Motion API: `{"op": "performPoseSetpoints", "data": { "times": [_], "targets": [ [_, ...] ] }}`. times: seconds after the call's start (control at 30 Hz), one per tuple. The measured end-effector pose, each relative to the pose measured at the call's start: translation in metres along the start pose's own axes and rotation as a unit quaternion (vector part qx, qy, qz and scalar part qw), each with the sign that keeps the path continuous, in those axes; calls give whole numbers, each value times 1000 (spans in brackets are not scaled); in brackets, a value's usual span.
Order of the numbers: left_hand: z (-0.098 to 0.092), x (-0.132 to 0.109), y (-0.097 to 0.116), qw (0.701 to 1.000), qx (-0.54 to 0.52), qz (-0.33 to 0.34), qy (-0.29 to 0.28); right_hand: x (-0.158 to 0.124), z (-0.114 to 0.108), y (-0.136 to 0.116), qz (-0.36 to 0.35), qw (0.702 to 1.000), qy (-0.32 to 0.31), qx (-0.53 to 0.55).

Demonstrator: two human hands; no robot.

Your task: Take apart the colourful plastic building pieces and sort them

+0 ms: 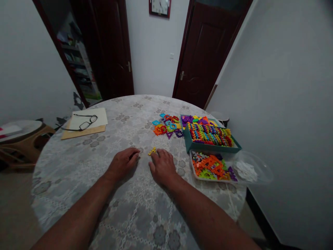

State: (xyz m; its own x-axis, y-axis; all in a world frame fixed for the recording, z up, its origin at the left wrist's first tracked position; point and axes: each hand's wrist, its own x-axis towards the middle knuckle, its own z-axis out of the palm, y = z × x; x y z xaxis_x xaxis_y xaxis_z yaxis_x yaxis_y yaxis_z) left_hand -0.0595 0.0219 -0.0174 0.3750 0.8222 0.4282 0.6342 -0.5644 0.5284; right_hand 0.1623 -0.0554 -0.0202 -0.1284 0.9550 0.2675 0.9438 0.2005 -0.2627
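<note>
Head view, as I see it from my station. The table [142,215], round and covered in a grey floral cloth, lies beneath both grips. Two dark doors [206,52] stand well beyond them. To the right of the right grip and a little beyond it is a teal box [194,147], with rows of multicoloured pieces packed on edge. Nearer than the box, also right of that grip, sits a clear tub [212,180] of orange, green and purple pieces; at its far side lies a clear lid [264,170] bearing a white packet [246,171]. Well left of and beyond the left grip are papers [100,116]. My left grip [122,162] rests loosely curled, thumb and forefinger slightly parted, holding nothing that I can see. My right grip [163,166] rests palm down, fingers partly spread. Beyond it lies a heap of loose pieces [170,125], beside the box. Glasses [84,125] lie across the papers. Smallest, the yellow piece [151,151] lies between the grips, at the right fingertips; I cannot tell whether they grasp it.
</note>
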Motion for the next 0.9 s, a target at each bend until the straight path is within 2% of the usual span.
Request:
{"op": "performPoseSetpoints", "data": {
  "times": [0.3, 0.37, 0.47, 0.6, 0.73, 0.83, 0.9],
  "targets": [
    [-3, 1, 4, 1000, 3, -23, -13, -4, -1, -3, -27, 999, -23, 25],
    [-3, 1, 4, 1000, 2, -25, -16, -9, -3, -2, -33, 998, -12, 43],
    [-2, 0, 4, 1000, 2, -23, -19, -19, -16, 5, -35, 996, 38, 72],
    [1, -2, 3, 1000, -9, -16, -23, -50, -57, 37, -19, 986, 152, 65],
    [7, -2, 4, 999, -24, -11, -21, -92, -94, 93, 49, 967, 248, -20],
    [10, -1, 5, 999, -32, -13, -18, -111, -104, 124, 69, 958, 265, -82],
    [10, -2, 8, 999, -40, -17, -18, -113, -103, 128, 76, 954, 272, -101]
  ]
}}
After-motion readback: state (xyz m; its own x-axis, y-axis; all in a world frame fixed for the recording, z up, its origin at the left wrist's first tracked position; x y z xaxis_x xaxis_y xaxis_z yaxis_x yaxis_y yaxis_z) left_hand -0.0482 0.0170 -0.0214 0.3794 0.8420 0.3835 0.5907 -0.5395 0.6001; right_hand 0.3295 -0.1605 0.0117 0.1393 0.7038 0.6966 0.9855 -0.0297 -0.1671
